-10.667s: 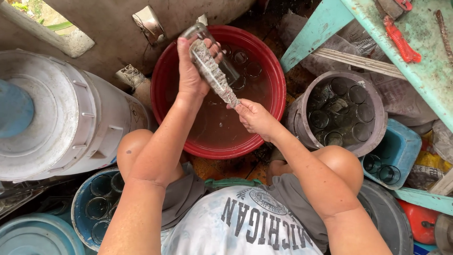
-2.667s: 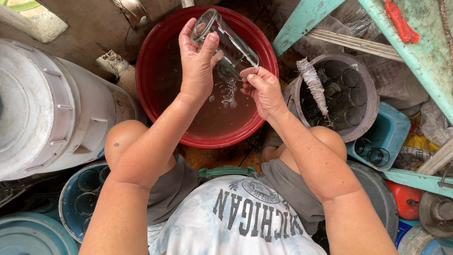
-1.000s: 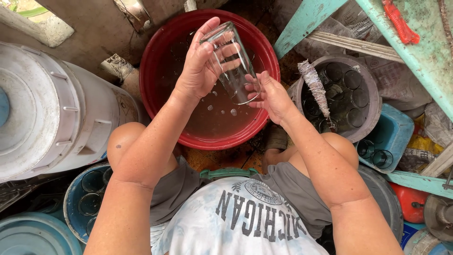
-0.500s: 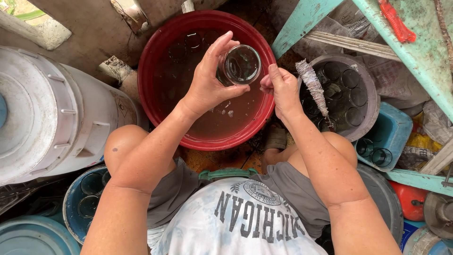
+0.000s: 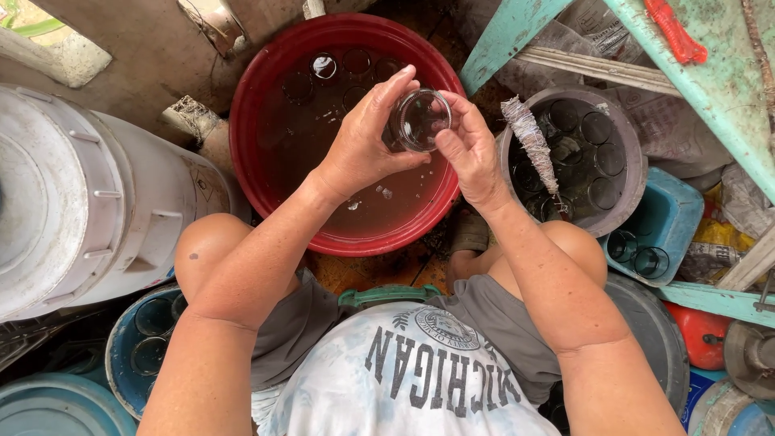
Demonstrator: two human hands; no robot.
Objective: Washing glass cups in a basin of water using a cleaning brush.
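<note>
Both hands hold one clear drinking glass (image 5: 421,118) upright over a red basin (image 5: 257,187) of murky water, mouth facing the camera. My left hand (image 5: 367,145) wraps its side from the left. My right hand (image 5: 468,145) grips the rim and right side with fingertips. Several more glasses lie sunk at the far side of the basin. A bottle brush (image 5: 534,149) stands in a grey bucket (image 5: 631,141) to the right, which holds several glasses.
A large white plastic drum (image 5: 89,202) fills the left. A blue bucket (image 5: 121,363) with glasses sits by my left knee. A blue tub (image 5: 674,222) with glasses and a teal wooden frame (image 5: 517,32) lie to the right. My knees flank the basin.
The brush left my right hand and now stands in the grey bucket. The glass was tipped over the basin, then turned upright, and my right hand has come onto its rim.
</note>
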